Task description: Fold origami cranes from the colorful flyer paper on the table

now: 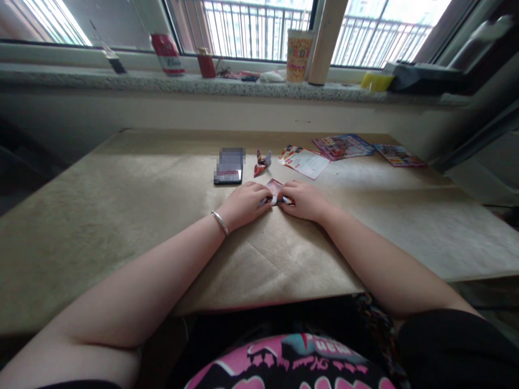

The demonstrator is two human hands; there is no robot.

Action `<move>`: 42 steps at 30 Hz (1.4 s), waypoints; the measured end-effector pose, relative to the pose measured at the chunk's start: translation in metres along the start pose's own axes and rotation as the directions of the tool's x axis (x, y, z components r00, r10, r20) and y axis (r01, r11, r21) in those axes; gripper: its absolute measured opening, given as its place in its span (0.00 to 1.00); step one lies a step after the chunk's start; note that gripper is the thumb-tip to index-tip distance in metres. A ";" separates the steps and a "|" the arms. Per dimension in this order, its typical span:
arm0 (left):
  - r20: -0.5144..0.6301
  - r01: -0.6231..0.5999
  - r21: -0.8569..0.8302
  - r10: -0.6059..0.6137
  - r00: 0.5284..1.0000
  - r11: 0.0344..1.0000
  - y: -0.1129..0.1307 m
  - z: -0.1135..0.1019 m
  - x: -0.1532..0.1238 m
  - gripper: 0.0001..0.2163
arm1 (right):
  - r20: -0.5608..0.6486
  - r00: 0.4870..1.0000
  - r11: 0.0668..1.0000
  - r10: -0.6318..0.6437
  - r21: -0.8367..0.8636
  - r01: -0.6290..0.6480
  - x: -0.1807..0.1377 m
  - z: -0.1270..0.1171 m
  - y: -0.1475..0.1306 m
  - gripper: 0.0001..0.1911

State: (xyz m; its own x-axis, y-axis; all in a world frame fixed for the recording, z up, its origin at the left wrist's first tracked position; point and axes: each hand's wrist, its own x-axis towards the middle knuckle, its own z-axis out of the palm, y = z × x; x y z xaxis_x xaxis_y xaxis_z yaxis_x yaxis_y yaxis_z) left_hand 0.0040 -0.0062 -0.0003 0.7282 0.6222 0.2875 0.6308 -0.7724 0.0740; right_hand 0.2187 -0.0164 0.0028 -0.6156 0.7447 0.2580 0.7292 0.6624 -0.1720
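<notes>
Between my hands, on the table, is a small folded piece of printed paper [274,187], pinkish with white and coloured parts. My left hand [248,201] closes on its left side, a silver bangle at the wrist. On the paper's right side, the fingers of my right hand [303,200] pinch it. Much of the paper is hidden under the fingers. Just beyond stands a folded paper crane [261,163] in orange, dark and white. A tablet or phone [229,166] with a blurred screen lies past my left hand.
Printed leaflets [307,162] and colourful sheets [344,146] lie at the back right of the table [133,216], with another stack [399,155] beside them. On the window sill [133,81] stand a red can [167,54], a red bottle [206,64] and a patterned cup [299,56].
</notes>
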 end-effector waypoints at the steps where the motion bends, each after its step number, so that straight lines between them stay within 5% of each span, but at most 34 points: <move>1: 0.010 -0.008 0.031 0.007 1.000 0.999 0.001 -0.001 0.000 0.12 | 0.000 1.000 1.000 -0.004 -0.025 0.004 0.000 0.000 -0.001 0.08; 10: -0.048 -0.010 0.251 0.023 0.999 0.968 0.005 -0.001 0.002 0.11 | -0.076 0.994 0.982 0.074 -0.170 -0.086 0.002 -0.003 -0.017 0.08; 16: -0.114 -0.017 0.232 0.045 0.992 0.973 0.000 0.002 0.001 0.14 | -0.164 0.978 0.979 0.127 -0.140 -0.151 0.004 0.000 -0.023 0.04; 25: -0.286 -0.044 0.258 0.120 0.951 0.965 0.009 -0.006 -0.001 0.10 | -0.170 0.984 0.986 0.057 -0.143 -0.082 0.006 0.002 -0.023 0.05; 42: -0.305 0.003 0.238 0.072 0.950 0.971 0.008 -0.011 -0.004 0.12 | -0.254 0.966 0.991 0.049 -0.105 -0.078 0.000 -0.003 -0.012 0.04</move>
State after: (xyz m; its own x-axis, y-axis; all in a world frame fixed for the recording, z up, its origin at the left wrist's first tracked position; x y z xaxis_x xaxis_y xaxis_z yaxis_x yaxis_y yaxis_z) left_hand 0.0034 -0.0165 0.0098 0.6551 0.4961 0.5699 0.6785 -0.7181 -0.1548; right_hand 0.2114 -0.0247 0.0073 -0.4828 0.7310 0.4821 0.8023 0.5900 -0.0912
